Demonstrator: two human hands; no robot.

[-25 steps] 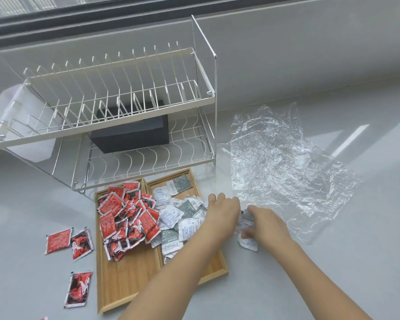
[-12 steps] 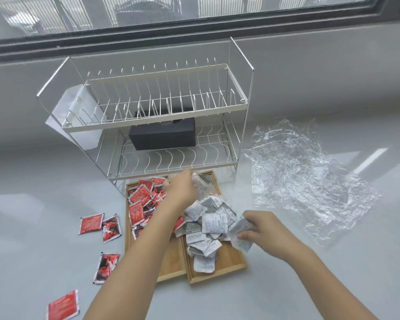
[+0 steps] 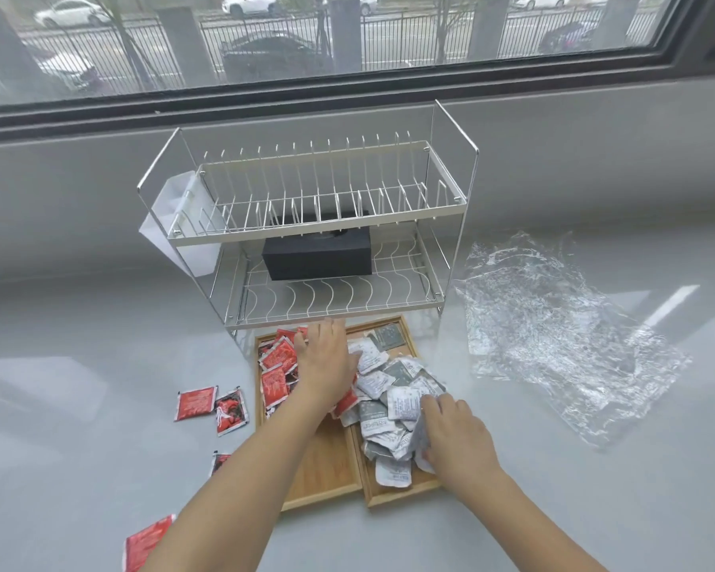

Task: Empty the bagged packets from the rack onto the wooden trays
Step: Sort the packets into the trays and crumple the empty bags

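Note:
Two wooden trays lie side by side in front of the rack [image 3: 327,241]. The left tray [image 3: 314,476] holds a pile of red packets [image 3: 279,361]. The right tray [image 3: 393,495] holds a heap of white and grey packets [image 3: 389,398]. My left hand [image 3: 325,365] lies palm down, fingers spread, where the two piles meet. My right hand [image 3: 457,441] is on the right edge of the white heap, fingers curled around a white packet [image 3: 420,445]. Both rack shelves hold no packets.
A black box [image 3: 316,255] sits on the rack's lower shelf and a white holder [image 3: 178,225] hangs on its left side. A crumpled clear plastic bag [image 3: 554,336] lies to the right. Several loose red packets [image 3: 195,402] are scattered on the grey counter to the left.
My left hand drew back from the tray's far end to the seam between the piles. My right hand moved left from the counter onto the white heap. The view tilted upward.

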